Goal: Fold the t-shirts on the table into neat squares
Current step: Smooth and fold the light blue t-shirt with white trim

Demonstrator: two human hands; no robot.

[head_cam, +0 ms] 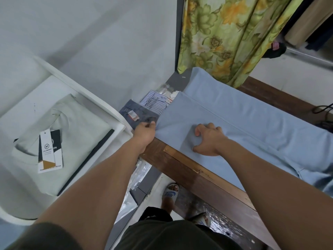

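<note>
Counting the shirts, you have two in plain sight. One light blue t-shirt [252,121] lies spread along the wooden surface [180,165], with a long lengthwise fold already laid over its far side. One pale green t-shirt [81,127] sits folded on the white stand [100,103] to your left. It carries two hang tags [48,150], one white and one black, and a dark fabric edge [100,141] shows from under it.

Your two hands are both on the blue shirt. Your left hand [146,131] pinches its end at the corner of the surface, fingers curled over the hem. Your right hand [209,139] rests further in, with fingers and thumb curled around a small bunch of the cloth.

Just beyond your left hand, clutter crowds the corner against the wall and touches the shirt's end. There is one grey packet [138,114], a few lined sheets [153,101] and one clear plastic bag [164,89]. One floral curtain [225,33] hangs behind the far end of the surface. Below, your two sandals [171,192] stand on the floor beside the surface's edge. One dark cable [322,109] lies at the far right.
</note>
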